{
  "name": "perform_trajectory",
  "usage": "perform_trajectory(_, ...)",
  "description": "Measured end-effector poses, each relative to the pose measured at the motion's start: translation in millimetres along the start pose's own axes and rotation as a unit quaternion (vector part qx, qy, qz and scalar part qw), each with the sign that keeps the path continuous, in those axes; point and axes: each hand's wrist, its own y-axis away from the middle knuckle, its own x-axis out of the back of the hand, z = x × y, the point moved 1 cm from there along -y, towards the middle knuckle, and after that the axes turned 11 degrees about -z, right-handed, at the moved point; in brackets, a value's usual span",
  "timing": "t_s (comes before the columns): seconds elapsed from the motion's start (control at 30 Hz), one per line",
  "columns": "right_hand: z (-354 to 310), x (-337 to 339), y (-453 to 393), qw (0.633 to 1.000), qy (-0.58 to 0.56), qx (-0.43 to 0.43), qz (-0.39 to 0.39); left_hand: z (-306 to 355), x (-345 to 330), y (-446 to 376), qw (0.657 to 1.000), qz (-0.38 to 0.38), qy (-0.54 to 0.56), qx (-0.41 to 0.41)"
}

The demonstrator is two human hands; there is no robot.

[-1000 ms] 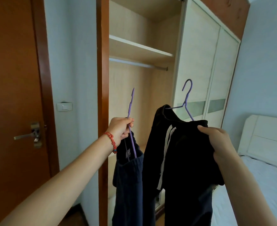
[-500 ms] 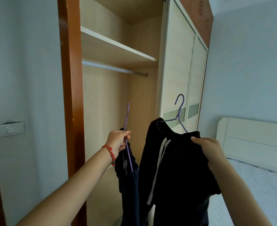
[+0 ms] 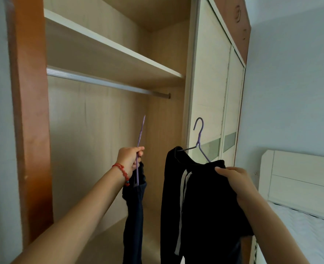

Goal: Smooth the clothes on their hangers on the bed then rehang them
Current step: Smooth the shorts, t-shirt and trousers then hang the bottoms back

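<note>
My left hand (image 3: 130, 157) grips the stem of a purple hanger (image 3: 140, 136) seen edge-on, with a dark navy garment (image 3: 135, 210) hanging from it. My right hand (image 3: 233, 179) grips the shoulder of a black garment with white stripes (image 3: 201, 206) that hangs on a second purple hanger (image 3: 199, 139), its hook pointing up. Both hangers are held up in front of the open wardrobe, below the metal rail (image 3: 107, 82). Neither hook touches the rail.
An open wooden wardrobe with a shelf (image 3: 109, 48) above the rail and a brown frame post (image 3: 30, 111) at left. Pale sliding doors (image 3: 214, 88) stand at right. A bed with a white headboard (image 3: 298, 180) and mattress (image 3: 306, 237) lies at lower right.
The view has moved closer to the wardrobe and tilted up; the door and light switch left the frame. Both hands still hold their hangers, now nearer the rail.
</note>
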Motion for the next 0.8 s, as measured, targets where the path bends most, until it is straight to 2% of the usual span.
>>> perform_trajectory(0.33,-33,-15,-99,0.998,-0.007,0.056,-0.018,22,-9,-136,0.998,0.016,0.024,-0.057)
perform_trajectory(0.57,-68,-40,-205,0.995,0.015,0.092,-0.029,52,-8,-252,0.993,0.008,0.026,-0.111)
perform_trajectory(0.8,-95,-63,-314,0.995,0.029,0.089,-0.028,70,7,-347,0.990,0.001,0.009,-0.139)
